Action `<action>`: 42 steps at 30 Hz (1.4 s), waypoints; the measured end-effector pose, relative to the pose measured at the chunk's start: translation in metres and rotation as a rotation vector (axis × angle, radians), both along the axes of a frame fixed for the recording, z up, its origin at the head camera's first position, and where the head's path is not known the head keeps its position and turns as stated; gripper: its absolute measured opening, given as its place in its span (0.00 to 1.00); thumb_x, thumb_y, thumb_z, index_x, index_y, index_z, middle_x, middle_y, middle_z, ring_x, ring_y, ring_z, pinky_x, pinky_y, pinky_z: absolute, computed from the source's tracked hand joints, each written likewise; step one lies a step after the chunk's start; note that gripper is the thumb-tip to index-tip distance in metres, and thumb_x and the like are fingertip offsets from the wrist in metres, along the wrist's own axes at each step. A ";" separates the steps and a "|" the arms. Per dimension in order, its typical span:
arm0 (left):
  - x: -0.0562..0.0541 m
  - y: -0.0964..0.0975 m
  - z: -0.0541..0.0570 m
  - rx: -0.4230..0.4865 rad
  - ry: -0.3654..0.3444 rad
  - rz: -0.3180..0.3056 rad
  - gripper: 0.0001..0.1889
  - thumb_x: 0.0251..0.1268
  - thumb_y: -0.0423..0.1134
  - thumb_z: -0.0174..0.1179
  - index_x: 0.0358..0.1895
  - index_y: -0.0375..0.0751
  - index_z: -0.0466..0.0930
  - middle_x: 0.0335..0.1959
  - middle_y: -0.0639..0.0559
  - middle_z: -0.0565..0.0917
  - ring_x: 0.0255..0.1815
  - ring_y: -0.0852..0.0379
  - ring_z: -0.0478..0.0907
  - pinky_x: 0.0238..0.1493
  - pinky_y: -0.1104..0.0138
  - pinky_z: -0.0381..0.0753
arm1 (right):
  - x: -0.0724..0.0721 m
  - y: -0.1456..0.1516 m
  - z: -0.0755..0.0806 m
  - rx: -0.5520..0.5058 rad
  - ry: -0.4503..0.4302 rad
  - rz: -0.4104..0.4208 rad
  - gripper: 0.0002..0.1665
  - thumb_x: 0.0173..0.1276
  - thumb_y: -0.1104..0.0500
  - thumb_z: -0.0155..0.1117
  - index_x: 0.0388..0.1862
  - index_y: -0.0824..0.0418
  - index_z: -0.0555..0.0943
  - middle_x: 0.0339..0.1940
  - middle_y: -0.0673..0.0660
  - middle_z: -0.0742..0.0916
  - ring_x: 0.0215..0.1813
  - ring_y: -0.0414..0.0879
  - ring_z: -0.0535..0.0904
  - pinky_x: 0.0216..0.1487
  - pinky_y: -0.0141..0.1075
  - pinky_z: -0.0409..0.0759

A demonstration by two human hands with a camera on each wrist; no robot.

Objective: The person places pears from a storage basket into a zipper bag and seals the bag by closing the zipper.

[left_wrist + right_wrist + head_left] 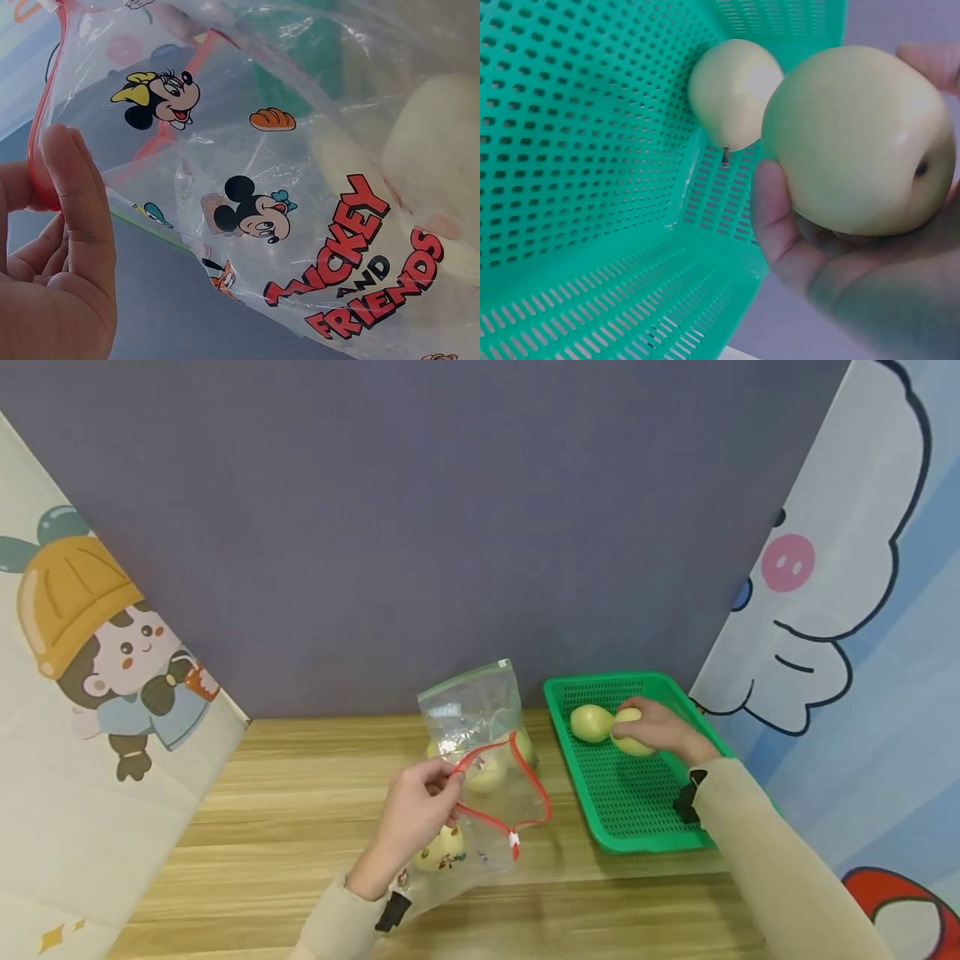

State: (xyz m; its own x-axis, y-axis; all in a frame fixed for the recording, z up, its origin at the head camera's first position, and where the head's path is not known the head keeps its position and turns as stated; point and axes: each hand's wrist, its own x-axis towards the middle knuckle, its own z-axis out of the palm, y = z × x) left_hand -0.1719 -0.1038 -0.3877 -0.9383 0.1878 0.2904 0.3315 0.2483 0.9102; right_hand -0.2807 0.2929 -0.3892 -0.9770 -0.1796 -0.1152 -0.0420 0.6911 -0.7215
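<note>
Thumb and fingers of my left hand pinch the red zip edge of a clear zip bag. Its mouth gapes toward the right in the head view, and cartoon prints cover its side. A pale yellow pear shows through the plastic. Over the green basket, my right hand grips another pear, fingers curled round its sides. A second pear, its stem showing, lies in the basket beside the held one.
Behind the red-edged bag stands another clear bag with a green zip edge, with pears showing at its lower part. Everything rests on a wooden table against a dark grey panel. Cartoon-printed sheets hang at both sides.
</note>
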 end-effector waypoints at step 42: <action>0.000 -0.001 0.001 0.009 -0.019 0.008 0.04 0.69 0.28 0.62 0.38 0.35 0.86 0.24 0.44 0.83 0.16 0.55 0.79 0.18 0.57 0.85 | 0.072 -0.066 0.058 -0.389 0.301 0.019 0.30 0.68 0.62 0.61 0.69 0.63 0.70 0.62 0.63 0.75 0.48 0.55 0.74 0.41 0.40 0.81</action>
State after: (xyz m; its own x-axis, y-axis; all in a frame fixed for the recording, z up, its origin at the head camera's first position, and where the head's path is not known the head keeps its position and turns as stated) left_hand -0.1723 -0.1052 -0.3866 -0.9453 0.1772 0.2740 0.3118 0.2427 0.9186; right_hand -0.2084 0.2266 -0.3314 -0.9527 -0.1713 0.2508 -0.2982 0.3703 -0.8797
